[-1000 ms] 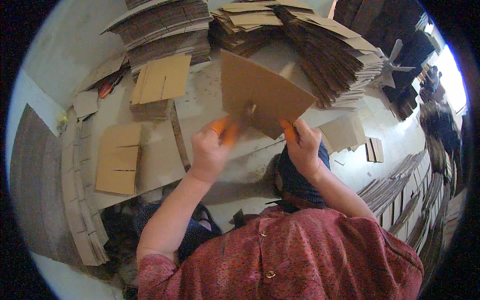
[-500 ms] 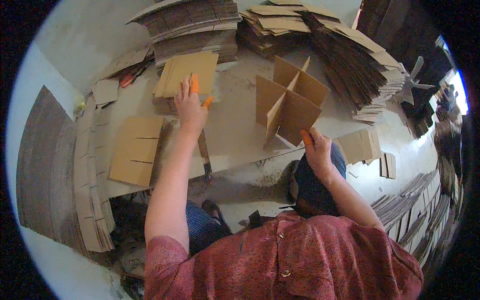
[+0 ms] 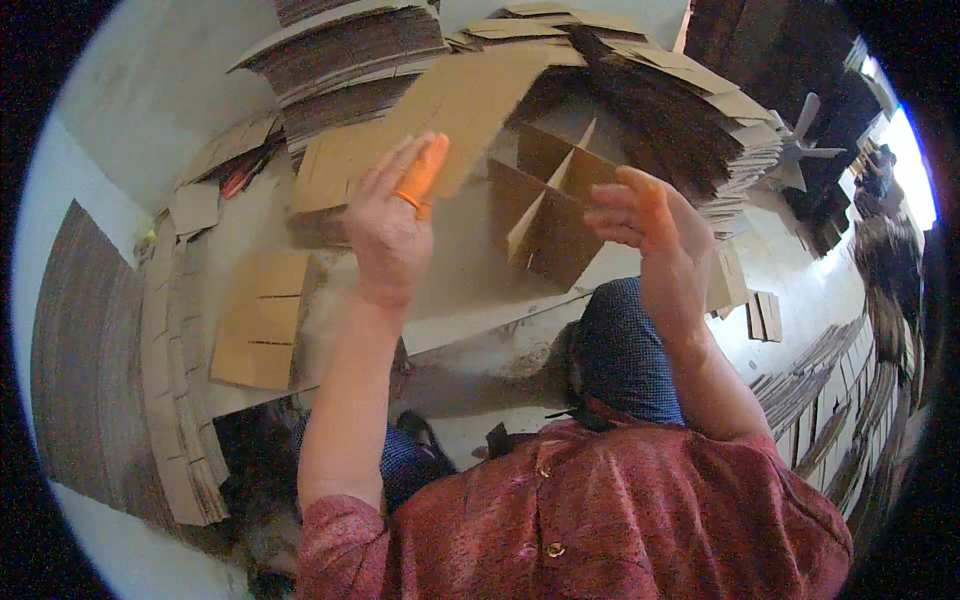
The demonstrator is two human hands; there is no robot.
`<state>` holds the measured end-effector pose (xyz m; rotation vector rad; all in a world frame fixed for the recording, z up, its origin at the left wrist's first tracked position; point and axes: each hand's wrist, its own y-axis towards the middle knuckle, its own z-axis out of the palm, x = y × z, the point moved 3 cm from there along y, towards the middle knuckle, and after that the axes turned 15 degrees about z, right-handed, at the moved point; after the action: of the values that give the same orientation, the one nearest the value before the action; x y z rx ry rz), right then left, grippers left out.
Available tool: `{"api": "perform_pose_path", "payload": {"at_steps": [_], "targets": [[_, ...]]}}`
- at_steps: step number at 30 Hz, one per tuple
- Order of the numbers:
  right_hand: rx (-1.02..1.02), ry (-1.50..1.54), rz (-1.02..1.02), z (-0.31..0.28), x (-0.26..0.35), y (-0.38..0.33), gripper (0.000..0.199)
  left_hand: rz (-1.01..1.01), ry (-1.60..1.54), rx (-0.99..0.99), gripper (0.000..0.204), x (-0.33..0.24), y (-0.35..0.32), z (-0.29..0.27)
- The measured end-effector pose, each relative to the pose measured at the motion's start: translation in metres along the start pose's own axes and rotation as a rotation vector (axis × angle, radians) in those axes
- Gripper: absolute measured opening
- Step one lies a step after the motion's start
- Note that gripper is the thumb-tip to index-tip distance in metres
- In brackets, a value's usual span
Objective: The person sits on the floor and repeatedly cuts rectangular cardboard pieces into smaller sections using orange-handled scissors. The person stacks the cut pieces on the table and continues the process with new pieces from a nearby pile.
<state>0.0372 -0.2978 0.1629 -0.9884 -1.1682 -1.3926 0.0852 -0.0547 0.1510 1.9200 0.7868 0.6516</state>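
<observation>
- The left hand (image 3: 388, 225) is raised over the worktop (image 3: 450, 270), its fingers grasping a flat cardboard sheet (image 3: 470, 100) that stretches away to the far right.
- The right hand (image 3: 655, 225) hovers with fingers spread and released, just right of the assembled cardboard divider (image 3: 545, 215) standing on the worktop.
- Slotted cardboard pieces (image 3: 258, 318) lie to the near left.

Pale worktable (image 3: 470, 270), stacked cardboard (image 3: 350, 60) behind, bright window (image 3: 915, 180) right
</observation>
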Motion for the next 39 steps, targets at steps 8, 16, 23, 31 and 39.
{"api": "perform_pose_path", "payload": {"at_steps": [8,16,23,31,39], "targets": [[-0.601,-0.417,-0.138,-0.091,-0.035,0.069,0.056,-0.118,0.106,0.042,0.041,0.013,-0.041,0.024],[0.231,-0.393,0.516,-0.013,-0.044,0.023,0.051,-0.322,-0.619,0.262,0.028,-0.110,-0.048,0.073],[0.020,-0.553,0.134,-0.057,-0.021,0.024,0.029,-0.200,-0.226,0.193,0.033,-0.082,-0.041,0.051],[-0.251,-1.092,-0.523,0.021,0.070,0.152,0.043,-0.050,0.045,0.113,0.041,-0.037,-0.038,0.009],[-0.350,-1.524,-0.382,0.052,-0.043,0.399,0.034,-0.089,-0.036,0.227,0.032,-0.020,-0.059,0.015]]}}
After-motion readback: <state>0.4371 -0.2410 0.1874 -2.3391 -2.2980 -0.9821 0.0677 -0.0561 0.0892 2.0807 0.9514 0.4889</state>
